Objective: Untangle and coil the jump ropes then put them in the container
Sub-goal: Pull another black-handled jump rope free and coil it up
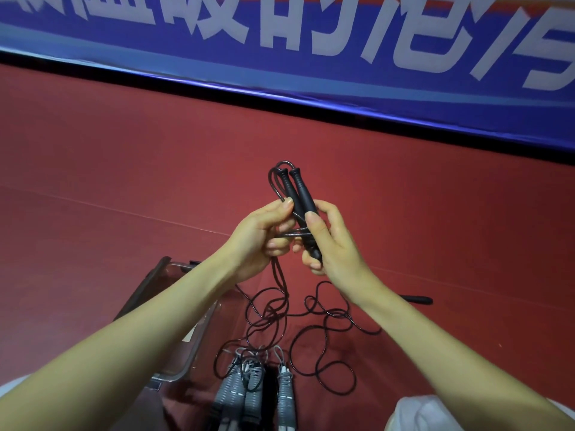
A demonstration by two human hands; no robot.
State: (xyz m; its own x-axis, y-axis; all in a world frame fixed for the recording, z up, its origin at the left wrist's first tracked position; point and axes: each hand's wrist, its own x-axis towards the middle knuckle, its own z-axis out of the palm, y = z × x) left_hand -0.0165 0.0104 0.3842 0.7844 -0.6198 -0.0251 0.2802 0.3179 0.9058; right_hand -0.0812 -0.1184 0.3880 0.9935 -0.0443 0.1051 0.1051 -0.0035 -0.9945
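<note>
- Right hand has its grip wrapped round the pair of black handles, thumb pressed on top. They're held up high, above and to the right of the container.
- Left hand pinches the cord where it crosses the handles, fingers curled round a few strands (the winding looks barely begun to me).
- Most of the cord lies in loose, tangled loops on the floor, just right of the container. So feed slack slowly and shake each loop free before it reaches the handles.
- Best to hold both handles parallel and lay each turn snug beside the last, not on top of it.
- Watch the grey-handled ropes by the container's near corner: black loops overlap them and could drag them up.
- A loose black handle lies farther right of the container; can't tell which rope it belongs to.
</note>
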